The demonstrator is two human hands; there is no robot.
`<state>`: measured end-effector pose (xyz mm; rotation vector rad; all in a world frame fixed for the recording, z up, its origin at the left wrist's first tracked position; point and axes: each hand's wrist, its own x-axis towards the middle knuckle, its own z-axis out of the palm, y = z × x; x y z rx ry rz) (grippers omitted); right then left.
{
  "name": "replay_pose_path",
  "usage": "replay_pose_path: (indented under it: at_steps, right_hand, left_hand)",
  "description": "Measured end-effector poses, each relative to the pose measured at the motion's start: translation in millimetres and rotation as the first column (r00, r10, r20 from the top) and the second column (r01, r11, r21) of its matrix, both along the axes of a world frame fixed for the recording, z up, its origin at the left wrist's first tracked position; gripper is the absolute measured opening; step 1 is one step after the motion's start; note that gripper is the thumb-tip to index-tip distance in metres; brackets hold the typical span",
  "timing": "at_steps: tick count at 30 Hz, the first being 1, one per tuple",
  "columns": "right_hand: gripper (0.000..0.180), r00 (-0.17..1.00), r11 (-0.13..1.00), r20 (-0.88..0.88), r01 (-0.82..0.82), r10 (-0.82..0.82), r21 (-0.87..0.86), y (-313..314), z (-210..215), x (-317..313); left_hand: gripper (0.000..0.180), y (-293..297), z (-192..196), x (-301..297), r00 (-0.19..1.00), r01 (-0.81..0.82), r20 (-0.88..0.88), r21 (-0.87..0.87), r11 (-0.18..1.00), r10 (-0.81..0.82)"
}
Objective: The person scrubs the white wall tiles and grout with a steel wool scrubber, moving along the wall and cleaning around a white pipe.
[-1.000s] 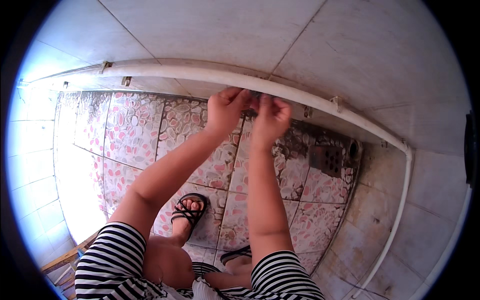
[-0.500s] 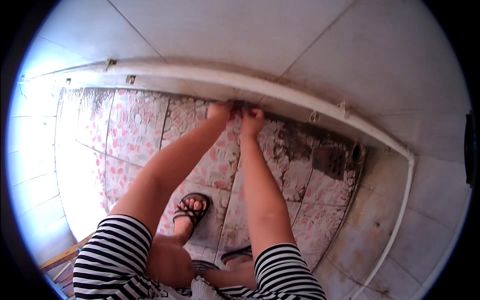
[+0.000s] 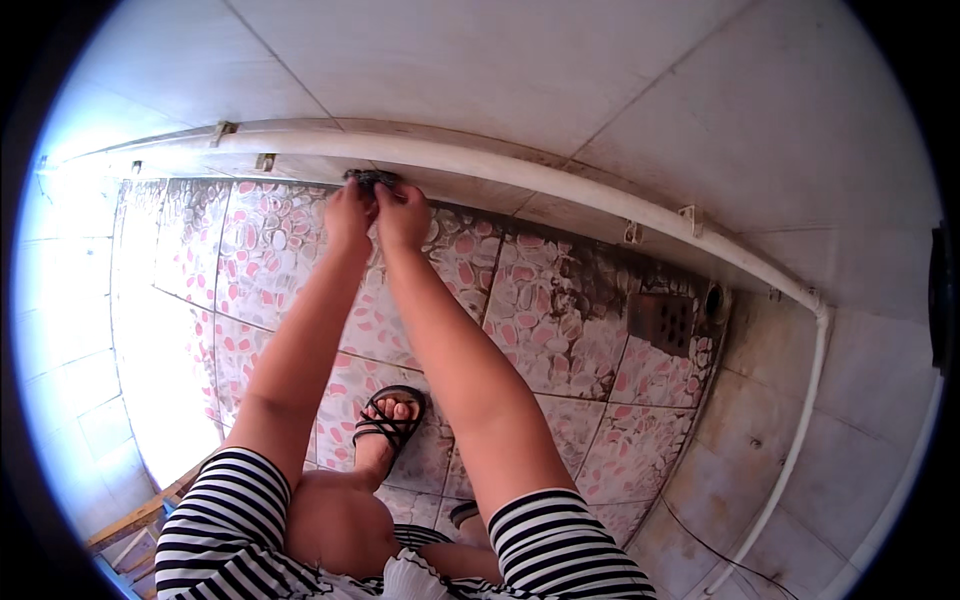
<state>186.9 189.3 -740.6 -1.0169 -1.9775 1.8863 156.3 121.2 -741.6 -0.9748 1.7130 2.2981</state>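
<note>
Tiled wall (image 3: 450,65), filling the upper field: it rises in front of you, its straight joints bent by the wide lens. Floor (image 3: 265,262): patterned in pink and grey stone shapes, stained dark along parts of the wall's foot. White pipe (image 3: 480,163): it runs low along the wall, leaving a narrow space beneath; a flat, straight-wristed reach should suit this space best. Your bare arms (image 3: 300,370): they extend forward, nearly side by side, from striped sleeves (image 3: 225,520); easy elbows should help you steady the grip. Black sandal (image 3: 397,428): worn at your left, set well back from the wall; firm footing should balance so long a reach. Your left hand (image 3: 347,215): fingers curled, grasping the left part of a dark object (image 3: 371,178). Your right hand (image 3: 405,215): close beside it, thumb and fingers pinching the right part of the same object. Drain cover (image 3: 662,322): perforated, well apart to the right of the hands. Dark object: at the foot of the wall, below the pipe; it is too small and shadowed to tell its kind, or whether it touches the wall. Equal pressure from the 2 grips should keep it level. Pipe bracket (image 3: 265,161): left of your hands, to be kept clear of the knuckles
</note>
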Motion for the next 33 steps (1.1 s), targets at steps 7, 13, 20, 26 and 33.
replay_pose_path:
  at_steps: [7,13,20,26,33]
  right_hand:
    - [0.029,0.949,0.829,0.006,-0.271,0.314,-0.489,80,-13,96]
    - [0.022,0.849,0.866,0.246,-0.387,0.468,-0.316,196,17,235]
    - [0.018,0.905,0.942,0.338,-0.158,0.258,-0.295,226,32,392]
    - [0.019,0.868,0.941,0.452,-0.051,0.207,-0.333,209,26,403]
    - [0.021,0.935,0.937,0.339,0.026,0.1,-0.347,206,51,399]
  left_hand:
    - [0.033,48,-8,15,0.958,-0.186,-0.214,0.045,0.981,0.192]
    - [0.027,19,-40,-16,0.988,-0.149,-0.103,-0.449,0.881,0.115]
    - [0.028,-57,-48,-54,0.99,-0.139,-0.097,-0.596,0.791,0.101]
    - [0.038,93,-23,27,0.951,0.283,0.016,-0.443,0.851,-0.308]
    - [0.018,-109,-39,-83,0.995,0.03,-0.034,-0.77,0.637,-0.089]
